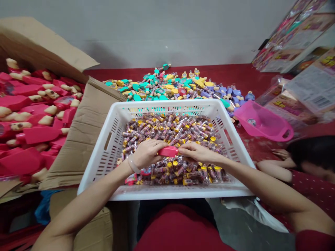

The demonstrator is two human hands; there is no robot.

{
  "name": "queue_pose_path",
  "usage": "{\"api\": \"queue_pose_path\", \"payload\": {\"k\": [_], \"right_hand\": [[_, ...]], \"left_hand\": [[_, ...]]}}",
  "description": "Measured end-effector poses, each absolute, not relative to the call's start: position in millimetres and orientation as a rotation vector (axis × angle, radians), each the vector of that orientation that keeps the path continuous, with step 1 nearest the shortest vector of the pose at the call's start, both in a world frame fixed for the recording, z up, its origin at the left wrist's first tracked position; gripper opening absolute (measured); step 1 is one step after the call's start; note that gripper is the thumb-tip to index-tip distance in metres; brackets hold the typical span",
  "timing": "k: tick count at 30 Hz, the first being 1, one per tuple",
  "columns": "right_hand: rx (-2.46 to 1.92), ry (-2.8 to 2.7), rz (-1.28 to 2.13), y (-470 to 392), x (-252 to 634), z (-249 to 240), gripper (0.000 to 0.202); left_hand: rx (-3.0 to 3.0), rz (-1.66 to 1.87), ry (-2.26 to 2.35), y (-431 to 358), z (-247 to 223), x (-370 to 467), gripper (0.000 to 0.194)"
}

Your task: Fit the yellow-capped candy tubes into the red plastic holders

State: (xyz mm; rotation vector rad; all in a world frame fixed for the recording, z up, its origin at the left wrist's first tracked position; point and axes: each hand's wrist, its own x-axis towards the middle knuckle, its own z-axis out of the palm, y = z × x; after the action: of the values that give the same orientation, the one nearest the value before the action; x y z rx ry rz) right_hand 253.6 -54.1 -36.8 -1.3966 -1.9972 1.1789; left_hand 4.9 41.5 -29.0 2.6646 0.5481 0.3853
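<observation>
Above the white basket [180,192], my left hand [148,153] is closed around a red plastic toy piece [168,151]. The fingers of my right hand [195,152] pinch at the piece's right end, where a small yellowish bit shows; most of what they hold is hidden. Below both hands lie many small clear tubes with yellow caps [175,163], filled with something dark. A few red toy pieces [131,179] rest among the tubes at the basket's near left.
At left, an open cardboard box [75,129] holds many red toy pieces [39,134]. Green, yellow and purple pieces [159,89] are heaped behind the basket. A pink scoop [264,120] and printed boxes [311,87] stand right. Another person [311,170] is at the right edge.
</observation>
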Motion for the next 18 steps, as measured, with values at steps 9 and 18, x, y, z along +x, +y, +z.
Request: {"api": "queue_pose_path", "payload": {"k": [9, 18], "right_hand": [[-1.348, -1.941, 0.999, -55, 260, -33, 0.036], [-1.27, -2.127, 0.508, -49, 260, -36, 0.035]], "left_hand": [[2.491, 0.369, 0.601, 39, -30, 5, 0.035], [2.134, 0.167, 0.813, 40, -15, 9, 0.04]]}}
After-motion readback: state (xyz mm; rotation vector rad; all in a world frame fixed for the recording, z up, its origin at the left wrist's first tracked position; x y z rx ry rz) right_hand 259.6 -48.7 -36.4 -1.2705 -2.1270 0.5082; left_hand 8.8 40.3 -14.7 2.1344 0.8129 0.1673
